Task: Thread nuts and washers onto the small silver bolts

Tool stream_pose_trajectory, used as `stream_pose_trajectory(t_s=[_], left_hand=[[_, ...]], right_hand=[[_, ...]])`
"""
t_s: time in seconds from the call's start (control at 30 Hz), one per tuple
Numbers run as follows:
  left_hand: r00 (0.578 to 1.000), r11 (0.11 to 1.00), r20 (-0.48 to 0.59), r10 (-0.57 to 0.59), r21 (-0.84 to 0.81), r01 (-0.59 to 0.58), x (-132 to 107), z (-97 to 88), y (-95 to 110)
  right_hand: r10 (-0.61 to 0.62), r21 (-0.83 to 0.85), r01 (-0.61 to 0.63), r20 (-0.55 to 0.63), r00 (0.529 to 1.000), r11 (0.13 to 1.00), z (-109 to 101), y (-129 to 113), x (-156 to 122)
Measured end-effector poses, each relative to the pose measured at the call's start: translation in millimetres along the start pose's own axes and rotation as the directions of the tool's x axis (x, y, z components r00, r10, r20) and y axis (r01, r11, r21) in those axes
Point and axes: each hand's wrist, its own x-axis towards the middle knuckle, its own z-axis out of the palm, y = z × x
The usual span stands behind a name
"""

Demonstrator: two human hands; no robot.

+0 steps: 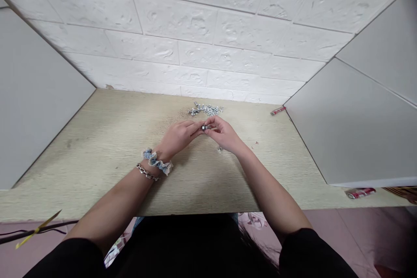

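Observation:
My left hand (178, 135) and my right hand (222, 134) meet above the wooden desktop (107, 152), with their fingertips pinching a small metal bolt with a nut on it (204, 127) between them. Just beyond my fingers lies a loose pile of several steel bolts and nuts (206, 110). A single small bolt (220, 150) rests on the desktop below my right hand. A denim-blue scrunchie (157, 161) and a chain bracelet (147, 172) circle my left wrist.
A white brick-textured wall (163, 39) rises behind the desktop, with grey side panels (35, 95) (355, 117) on both sides. A small red-and-white object (278, 110) lies at the far right, and another (360, 193) sits near the front right edge.

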Motion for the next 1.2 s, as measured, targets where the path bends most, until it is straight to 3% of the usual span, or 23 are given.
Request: stream_pose_trajectory(t_s=[0.3, 0.47, 0.63, 1.2], left_hand=[[1.0, 1.0, -0.007, 0.009, 0.025, -0.009, -0.1, -0.2, 2.1], [1.0, 1.0, -0.014, 0.008, 0.007, -0.008, 0.5, -0.4, 2.2], [1.0, 1.0, -0.015, 0.01, 0.008, -0.01, 0.6, -1.0, 2.7], [0.999, 0.999, -0.035, 0.03, 0.042, -0.029, 1.7, -1.7, 1.2]], right_hand=[[0.004, 0.048, -0.001, -0.047, 0.999, 0.999, 1.6, -2.9, -0.7], [0.019, -0.148, -0.032, -0.09, 0.996, 0.989, -1.3, -0.9, -0.3], [0.012, -0.235, -0.009, 0.011, 1.0, 0.972, -1.8, -1.6, -1.4], [-0.002, -0.009, 0.002, 0.026, 1.0, 1.0, 0.5, 3.9, 1.0]])
